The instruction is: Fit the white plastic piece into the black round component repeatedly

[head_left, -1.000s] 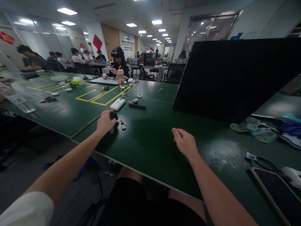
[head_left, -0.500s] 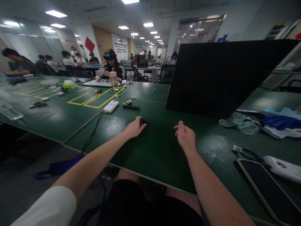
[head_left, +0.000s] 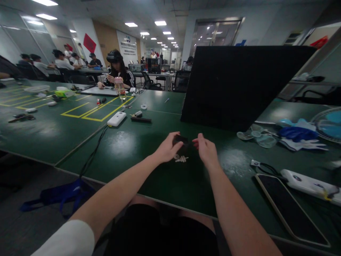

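Observation:
My left hand (head_left: 167, 149) grips a small black object (head_left: 181, 141) just above the green table (head_left: 133, 142); small pale pieces (head_left: 180, 157) hang or lie right under it. My right hand (head_left: 206, 151) is close on the object's right side, fingers curled toward it, and its fingertips seem to touch the object. Both forearms reach in from the bottom of the view.
A large black panel (head_left: 239, 85) leans behind the hands. A white power bank (head_left: 116, 118) with a cable and a dark bar (head_left: 140, 120) lie to the left. A phone (head_left: 289, 208), a white device (head_left: 306, 183) and blue gloves (head_left: 297, 133) lie to the right. People sit at far tables.
My left hand carried the black object from the left side to the middle of the table and lifted it. My right hand came in to meet it. The view shifted right.

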`<state>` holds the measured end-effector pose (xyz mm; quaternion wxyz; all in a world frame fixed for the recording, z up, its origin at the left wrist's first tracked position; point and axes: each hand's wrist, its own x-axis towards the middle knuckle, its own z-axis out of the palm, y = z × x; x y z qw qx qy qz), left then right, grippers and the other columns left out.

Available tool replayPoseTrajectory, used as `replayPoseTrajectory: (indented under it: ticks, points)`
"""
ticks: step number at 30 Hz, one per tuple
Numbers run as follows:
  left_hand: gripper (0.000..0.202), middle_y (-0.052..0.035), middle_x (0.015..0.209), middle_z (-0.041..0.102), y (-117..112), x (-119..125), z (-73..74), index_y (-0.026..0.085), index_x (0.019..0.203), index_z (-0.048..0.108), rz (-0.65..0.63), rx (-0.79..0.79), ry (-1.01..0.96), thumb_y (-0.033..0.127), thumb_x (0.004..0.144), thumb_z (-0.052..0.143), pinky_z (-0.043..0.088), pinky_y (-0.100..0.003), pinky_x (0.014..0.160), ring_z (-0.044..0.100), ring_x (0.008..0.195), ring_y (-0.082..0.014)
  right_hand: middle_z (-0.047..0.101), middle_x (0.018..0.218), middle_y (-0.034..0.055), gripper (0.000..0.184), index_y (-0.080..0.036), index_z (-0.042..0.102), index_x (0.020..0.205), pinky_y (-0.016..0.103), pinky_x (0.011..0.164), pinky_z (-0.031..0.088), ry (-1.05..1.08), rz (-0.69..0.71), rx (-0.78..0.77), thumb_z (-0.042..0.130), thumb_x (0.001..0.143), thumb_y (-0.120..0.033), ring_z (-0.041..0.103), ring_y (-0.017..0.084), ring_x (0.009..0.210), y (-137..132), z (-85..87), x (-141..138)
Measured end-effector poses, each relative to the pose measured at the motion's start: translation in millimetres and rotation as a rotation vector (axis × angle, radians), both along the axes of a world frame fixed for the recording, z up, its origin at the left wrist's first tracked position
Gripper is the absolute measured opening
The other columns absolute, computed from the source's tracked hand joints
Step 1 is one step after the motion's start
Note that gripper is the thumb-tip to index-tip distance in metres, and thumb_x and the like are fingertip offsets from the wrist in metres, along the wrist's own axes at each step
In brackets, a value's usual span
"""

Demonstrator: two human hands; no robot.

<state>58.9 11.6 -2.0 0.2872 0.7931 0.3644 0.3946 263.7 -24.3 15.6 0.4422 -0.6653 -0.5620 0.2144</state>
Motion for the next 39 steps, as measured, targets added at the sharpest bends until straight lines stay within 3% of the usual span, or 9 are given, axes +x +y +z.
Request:
replayPoseTrajectory:
  ticks: [3,5,7,13,21,26,35,39]
  points:
    - [0.041,-0.0126,0.127,0.06,15,-42,-4.5,0.018,0.133,0.045,0.228,0.054,-0.134,0.043,0.1,0.044,0.048,-0.042,0.103,0.061,0.114,-0.0231,0.071,0.108,0.0095,0.053,-0.022,0.075,0.103,0.038,0.078,0.048,-0.337,0.241,-0.055,0.056,0.086,-0.069,0.064,0.027,0.098,-10,7.3,-16]
    - [0.041,-0.0125,0.123,0.061,22,-64,-9.2,0.018,0.13,0.047,0.365,0.078,-0.092,0.044,0.099,0.047,0.048,-0.043,0.102,0.061,0.112,-0.0242,0.068,0.116,0.0092,0.051,-0.024,0.075,0.11,0.041,0.085,0.047,-0.526,0.372,-0.067,0.064,0.082,-0.065,0.06,0.028,0.107,-14,7.2,-27]
    - [0.043,-0.0128,0.122,0.063,23,-77,-13.6,0.018,0.131,0.047,0.414,0.031,0.022,0.045,0.096,0.052,0.05,-0.045,0.098,0.063,0.109,-0.0259,0.068,0.117,0.0095,0.052,-0.025,0.074,0.115,0.042,0.086,0.046,-0.643,0.424,-0.114,0.066,0.081,-0.063,0.06,0.03,0.107,-15,3.5,-35]
    - [0.049,-0.0107,0.131,0.062,11,-68,-14.6,0.023,0.135,0.049,0.27,-0.006,0.256,0.037,0.09,0.062,0.05,-0.045,0.101,0.063,0.116,-0.0276,0.069,0.104,0.0082,0.031,-0.025,0.074,0.107,0.039,0.077,0.049,-0.684,0.383,-0.209,0.06,0.089,-0.047,0.064,0.025,0.092,-10,-8.7,-44]
    - [0.049,-0.0075,0.127,0.066,-6,-62,-2.3,0.026,0.135,0.051,0.125,-0.014,0.359,0.036,0.088,0.065,0.051,-0.044,0.101,0.065,0.115,-0.0268,0.069,0.1,0.0048,0.013,-0.023,0.07,0.098,0.034,0.07,0.054,-0.398,0.338,-0.026,0.063,0.09,-0.032,0.064,0.02,0.083,-17,-1.3,-44]
    - [0.047,-0.0055,0.125,0.068,-10,-59,-1.0,0.027,0.132,0.055,0.002,-0.017,0.367,0.036,0.087,0.067,0.054,-0.04,0.094,0.067,0.108,-0.0253,0.069,0.104,0.0079,0.016,-0.024,0.072,0.096,0.04,0.076,0.056,-0.415,0.355,0.166,0.058,0.094,-0.032,0.065,0.024,0.09,-20,3.8,-56]
    - [0.05,-0.0055,0.124,0.069,-9,-61,-2.5,0.026,0.134,0.055,-0.026,-0.015,0.338,0.036,0.086,0.066,0.054,-0.038,0.093,0.067,0.107,-0.0238,0.073,0.105,0.0059,0.023,-0.027,0.076,0.102,0.043,0.08,0.051,-0.635,0.531,0.16,0.055,0.093,-0.026,0.062,0.024,0.092,-23,-0.1,-62]
    - [0.048,-0.0049,0.122,0.07,-10,-62,-2.0,0.027,0.134,0.054,-0.018,-0.015,0.339,0.035,0.087,0.064,0.054,-0.038,0.092,0.068,0.106,-0.0236,0.071,0.104,0.0073,0.024,-0.024,0.075,0.102,0.041,0.08,0.051,-0.62,0.444,0.186,0.054,0.093,-0.027,0.062,0.024,0.093,-22,3.5,-50]
